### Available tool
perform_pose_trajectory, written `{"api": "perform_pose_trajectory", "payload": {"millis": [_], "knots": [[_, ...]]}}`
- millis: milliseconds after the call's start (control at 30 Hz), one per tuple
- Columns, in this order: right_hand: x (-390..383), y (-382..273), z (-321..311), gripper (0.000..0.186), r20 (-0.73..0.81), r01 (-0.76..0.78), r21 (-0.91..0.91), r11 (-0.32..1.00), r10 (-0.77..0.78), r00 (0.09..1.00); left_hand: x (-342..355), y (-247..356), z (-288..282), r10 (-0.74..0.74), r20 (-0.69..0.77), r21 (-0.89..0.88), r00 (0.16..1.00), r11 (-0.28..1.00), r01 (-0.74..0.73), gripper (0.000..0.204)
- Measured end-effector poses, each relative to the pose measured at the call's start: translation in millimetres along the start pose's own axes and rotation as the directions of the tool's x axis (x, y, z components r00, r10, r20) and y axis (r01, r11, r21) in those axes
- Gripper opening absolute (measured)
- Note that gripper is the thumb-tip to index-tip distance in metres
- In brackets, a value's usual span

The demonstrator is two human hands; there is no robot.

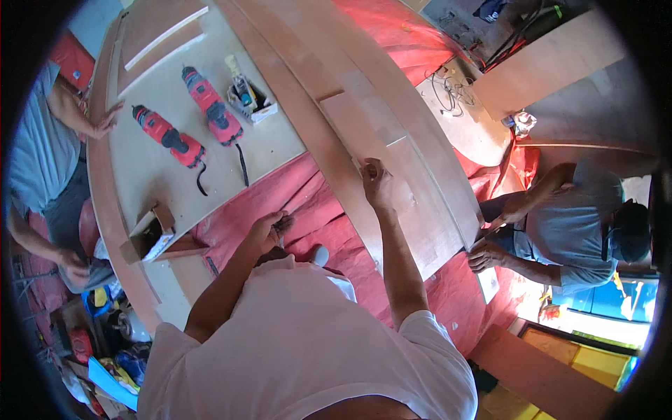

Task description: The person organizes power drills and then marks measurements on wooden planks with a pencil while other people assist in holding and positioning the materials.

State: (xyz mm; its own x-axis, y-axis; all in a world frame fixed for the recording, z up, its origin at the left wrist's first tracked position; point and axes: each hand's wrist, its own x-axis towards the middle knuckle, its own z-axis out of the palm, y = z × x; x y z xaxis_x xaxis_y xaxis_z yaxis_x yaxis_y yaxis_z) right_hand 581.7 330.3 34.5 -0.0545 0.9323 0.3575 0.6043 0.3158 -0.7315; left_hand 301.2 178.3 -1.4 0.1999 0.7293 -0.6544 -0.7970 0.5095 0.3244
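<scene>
My right hand rests on a long pale-brown wooden board, its fingers closed at the edge of a thinner panel; what they pinch is unclear. My left hand is curled over the red sheet, fingers closed on something I cannot make out. Beyond it, two red-and-black drills lie on a pale panel, beside a small carton holding bottles. An open cardboard box sits at that panel's near left corner.
A person stands at the left, a hand on the board's edge. Another person at the right grips a board's end. Bags and tools clutter the lower left; a loose board and cables lie upper right.
</scene>
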Motion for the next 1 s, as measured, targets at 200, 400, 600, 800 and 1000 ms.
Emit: {"api": "perform_pose_trajectory", "payload": {"millis": [200,400,600,800,1000], "knots": [[11.4,-1.4,-10.7,0.020,0.195,-0.502,0.366,0.783,0.463,0.865,4.5,-3.3,-13.1,-0.016,0.072,-0.029,0.997,0.999,0.018,0.015],[9.7,21.5,-8.0,0.017,0.178,-0.347,0.163,0.924,0.318,0.931,11.3,-8.9,-20.3,-0.026,0.057,-0.102,0.998,0.994,0.032,0.014],[0.5,-0.6,-8.3,0.016,0.145,-0.020,-0.161,0.987,0.043,0.989,13.2,-8.8,-22.2,0.023,0.112,-0.114,0.993,0.993,-0.011,0.013],[-8.5,-0.3,-5.5,0.017,0.124,0.141,-0.375,0.916,-0.101,0.987,17.0,-6.9,-20.3,0.006,0.047,-0.155,0.999,0.988,0.001,0.012],[-7.9,5.6,2.7,0.014,-0.015,0.013,-0.215,0.977,-0.016,1.000,10.9,-7.5,-26.5,0.065,0.009,-0.197,0.998,0.978,-0.061,0.014]]}}
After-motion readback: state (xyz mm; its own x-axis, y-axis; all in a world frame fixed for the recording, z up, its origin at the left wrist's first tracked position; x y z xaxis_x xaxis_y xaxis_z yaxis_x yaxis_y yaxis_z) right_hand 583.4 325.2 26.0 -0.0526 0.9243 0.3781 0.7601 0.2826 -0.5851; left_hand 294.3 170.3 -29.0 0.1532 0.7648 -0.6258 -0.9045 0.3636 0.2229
